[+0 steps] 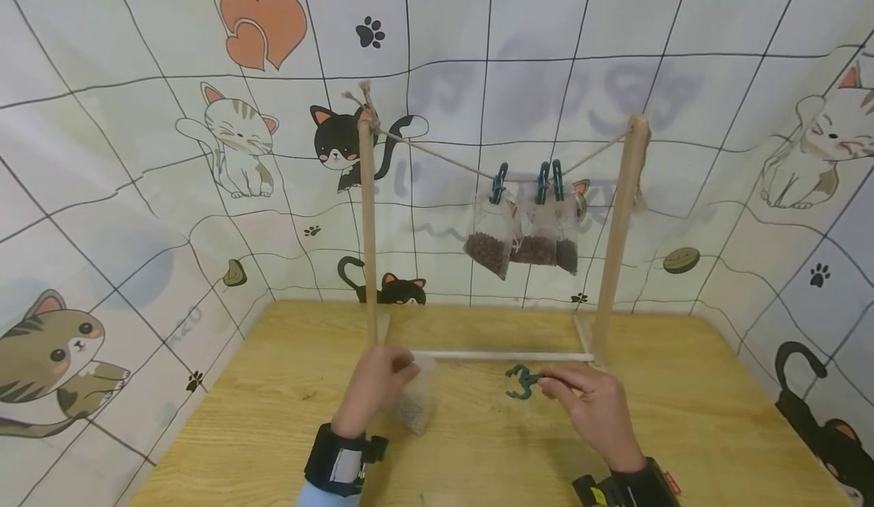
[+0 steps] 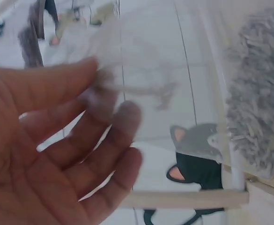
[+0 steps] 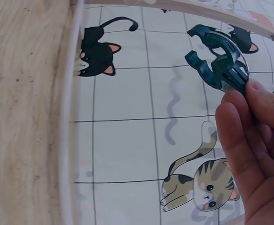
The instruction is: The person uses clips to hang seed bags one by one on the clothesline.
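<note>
My left hand (image 1: 372,389) pinches the top of a clear plastic bag (image 1: 414,408) near the left post's foot. Greyish, slender pieces, perhaps seeds, fill the bag's bottom (image 2: 258,93) in the left wrist view. Between thumb and fingers my right hand (image 1: 592,408) squeezes the handles of a dark green clothespin (image 1: 522,382). Its hooked jaws stand apart with nothing between them and point left, as the right wrist view of the clothespin (image 3: 221,58) confirms. Over the table, a gap separates bag and clothespin.
A sagging rope (image 1: 444,158) joins the left wooden post (image 1: 369,226) and right post (image 1: 617,241). Three green clothespins on it hold bags (image 1: 488,253) of dark pieces. A white bar (image 1: 505,356) spans the frame's base on the wooden table (image 1: 273,393). Cat-printed cloth surrounds it.
</note>
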A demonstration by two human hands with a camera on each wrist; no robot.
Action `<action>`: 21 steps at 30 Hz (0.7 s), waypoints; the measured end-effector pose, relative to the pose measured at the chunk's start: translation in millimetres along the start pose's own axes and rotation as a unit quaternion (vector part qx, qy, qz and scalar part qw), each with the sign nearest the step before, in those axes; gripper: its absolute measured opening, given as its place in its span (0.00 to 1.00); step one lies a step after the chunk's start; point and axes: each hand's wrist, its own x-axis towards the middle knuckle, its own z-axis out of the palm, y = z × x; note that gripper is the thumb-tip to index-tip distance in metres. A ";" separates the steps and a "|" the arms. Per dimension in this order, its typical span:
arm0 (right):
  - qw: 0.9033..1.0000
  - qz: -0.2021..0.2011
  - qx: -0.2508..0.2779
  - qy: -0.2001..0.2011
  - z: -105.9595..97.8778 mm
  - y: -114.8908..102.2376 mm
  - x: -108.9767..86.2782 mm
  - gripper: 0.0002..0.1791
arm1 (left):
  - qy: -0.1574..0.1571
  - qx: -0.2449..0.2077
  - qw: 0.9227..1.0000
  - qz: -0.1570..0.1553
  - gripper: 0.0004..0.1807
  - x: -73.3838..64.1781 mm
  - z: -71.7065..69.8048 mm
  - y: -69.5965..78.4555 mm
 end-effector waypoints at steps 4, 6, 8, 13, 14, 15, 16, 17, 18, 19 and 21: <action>1.000 -0.025 -0.004 0.019 -4.1 -8.0 13.1 0.11 | 0.070 -0.011 0.996 0.059 0.03 -0.2 1.4 8.4; 0.999 -0.032 -0.005 0.030 -6.0 -12.4 22.7 0.10 | 0.113 -0.017 0.990 0.086 0.03 0.9 2.0 12.3; 0.998 -0.043 -0.003 0.045 -7.4 -16.9 32.7 0.10 | 0.150 -0.023 0.982 0.111 0.03 1.8 1.2 16.2; 0.994 -0.083 0.005 0.072 -11.2 -29.2 60.1 0.13 | 0.217 -0.051 0.961 0.164 0.04 8.3 -6.5 28.8; 0.993 -0.092 0.005 0.076 -12.2 -31.7 66.2 0.13 | 0.226 -0.055 0.957 0.174 0.04 10.6 -8.9 32.2; 0.992 -0.100 0.004 0.078 -13.2 -34.2 72.5 0.13 | 0.235 -0.061 0.952 0.185 0.04 13.3 -11.6 35.7; 0.991 -0.109 0.005 0.080 -14.3 -36.9 79.5 0.13 | 0.242 -0.064 0.948 0.196 0.04 16.5 -14.7 39.4; 0.989 -0.121 0.002 0.085 -15.4 -39.6 86.8 0.13 | 0.248 -0.064 0.945 0.206 0.05 20.0 -17.9 43.4; 0.987 -0.133 -0.001 0.087 -16.7 -42.8 94.1 0.13 | 0.253 -0.066 0.941 0.214 0.05 23.2 -21.3 47.5; 0.985 -0.146 -0.003 0.090 -17.9 -46.0 101.4 0.13 | 0.257 -0.069 0.938 0.223 0.05 26.5 -24.9 51.9; 0.981 -0.169 -0.011 0.094 -20.3 -53.3 115.7 0.11 | 0.264 -0.071 0.932 0.237 0.06 32.9 -31.9 60.8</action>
